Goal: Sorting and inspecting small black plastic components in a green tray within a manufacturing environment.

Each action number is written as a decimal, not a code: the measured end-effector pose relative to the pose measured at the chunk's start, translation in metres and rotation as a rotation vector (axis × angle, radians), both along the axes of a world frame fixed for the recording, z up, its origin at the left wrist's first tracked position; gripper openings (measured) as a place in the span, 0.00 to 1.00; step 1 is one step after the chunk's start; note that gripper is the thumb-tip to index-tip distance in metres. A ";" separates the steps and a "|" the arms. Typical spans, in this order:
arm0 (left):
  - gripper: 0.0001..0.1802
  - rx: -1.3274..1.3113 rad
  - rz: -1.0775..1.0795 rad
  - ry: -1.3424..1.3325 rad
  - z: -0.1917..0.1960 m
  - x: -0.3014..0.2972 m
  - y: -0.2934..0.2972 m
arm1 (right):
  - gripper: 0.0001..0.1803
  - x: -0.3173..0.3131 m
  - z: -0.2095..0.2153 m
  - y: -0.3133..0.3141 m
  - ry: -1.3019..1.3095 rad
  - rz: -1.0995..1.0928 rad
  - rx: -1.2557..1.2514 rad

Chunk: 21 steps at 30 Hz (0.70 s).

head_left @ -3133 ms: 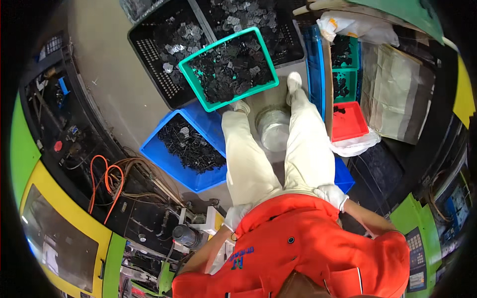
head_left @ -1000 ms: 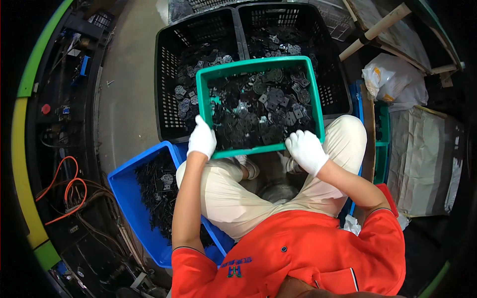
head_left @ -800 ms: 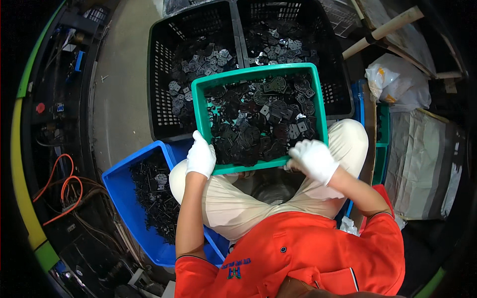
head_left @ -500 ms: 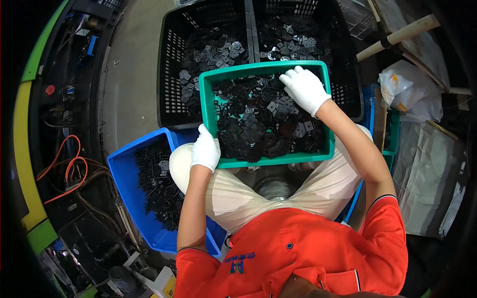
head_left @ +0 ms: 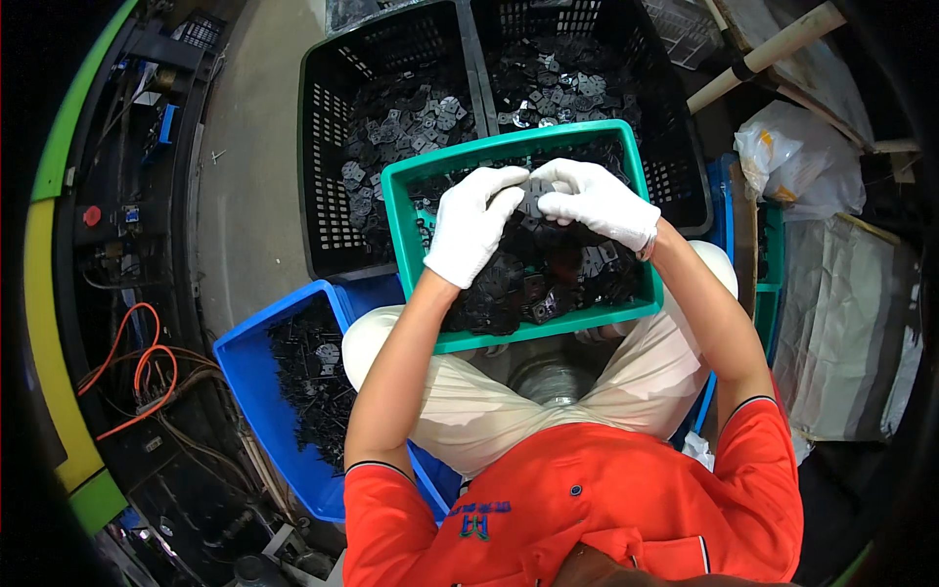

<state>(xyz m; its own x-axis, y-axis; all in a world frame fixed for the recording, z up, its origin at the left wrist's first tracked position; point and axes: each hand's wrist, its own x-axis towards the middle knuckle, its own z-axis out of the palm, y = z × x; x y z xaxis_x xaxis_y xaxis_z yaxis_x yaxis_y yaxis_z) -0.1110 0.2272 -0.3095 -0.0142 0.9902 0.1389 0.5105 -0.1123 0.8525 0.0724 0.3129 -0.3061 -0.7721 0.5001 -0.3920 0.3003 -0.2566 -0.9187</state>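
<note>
Both my hands wear white gloves and meet over the far half of a green tray [head_left: 548, 330] that rests across my thighs. Between them is a small dark flat piece with holes [head_left: 531, 199]. My left hand [head_left: 471, 227] pinches its left side with thumb and forefinger. From the other side, my right hand [head_left: 602, 205] grips it with bent fingers, which partly cover it. Loose dark flat pieces [head_left: 489, 293] fill the tray beneath, some catching the light.
Beyond the tray stand two black perforated crates [head_left: 328, 210] holding similar pieces. A blue bin [head_left: 256, 367] with thin black parts sits left of my leg. Machinery with an orange hose [head_left: 145, 386] lines the far left. Plastic bags [head_left: 804, 161] and a wooden pole [head_left: 782, 49] are at right.
My left hand has let go of the tray's left rim and moved in to the right. My right hand has come toward it, and a dark flat piece is now raised between them.
</note>
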 end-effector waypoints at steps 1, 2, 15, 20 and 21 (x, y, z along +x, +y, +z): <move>0.21 -0.197 0.064 -0.248 0.003 0.005 0.000 | 0.15 0.000 -0.002 -0.001 0.029 -0.072 -0.007; 0.20 -0.396 0.130 -0.495 0.004 0.007 -0.001 | 0.16 0.000 -0.004 -0.002 0.059 -0.144 -0.013; 0.17 -0.289 0.299 -0.910 -0.016 0.017 -0.013 | 0.13 -0.014 -0.011 -0.016 0.176 -0.222 -0.078; 0.15 -0.337 0.292 -0.872 -0.008 0.019 -0.009 | 0.11 -0.012 -0.022 -0.011 0.104 -0.263 0.052; 0.14 -0.345 0.298 -0.874 -0.008 0.018 -0.009 | 0.11 -0.014 -0.018 -0.010 0.104 -0.260 0.055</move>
<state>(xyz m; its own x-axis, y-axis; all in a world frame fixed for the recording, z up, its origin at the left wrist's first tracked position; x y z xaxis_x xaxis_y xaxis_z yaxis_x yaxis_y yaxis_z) -0.0932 0.2185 -0.3180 -0.2300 0.9135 -0.3356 -0.3481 0.2449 0.9049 0.0580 0.3024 -0.3245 -0.6497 0.7052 -0.2839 0.1342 -0.2612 -0.9559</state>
